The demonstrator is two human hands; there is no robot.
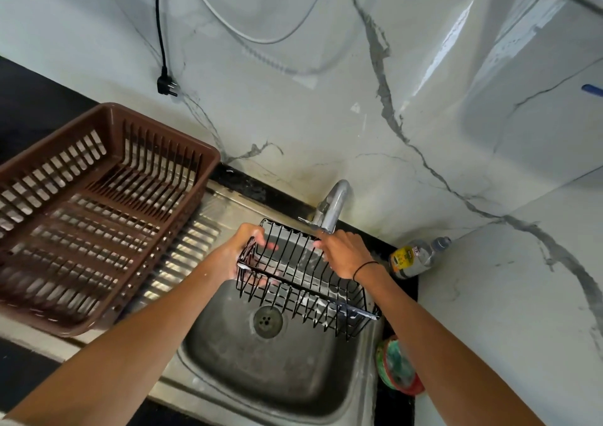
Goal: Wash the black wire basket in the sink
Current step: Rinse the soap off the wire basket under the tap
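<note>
A person holds a soapy black wire basket (305, 275) above a steel sink (277, 373), just below the tap (332, 207). The left hand (244, 249) grips the basket's left end, fingers curled inside the wires; the right hand (346, 252) grasps its far rim near the spout. A brown dish rack (98, 210) sits on the drainboard at left, a bottle (414, 257) beside the sink at right.
</note>
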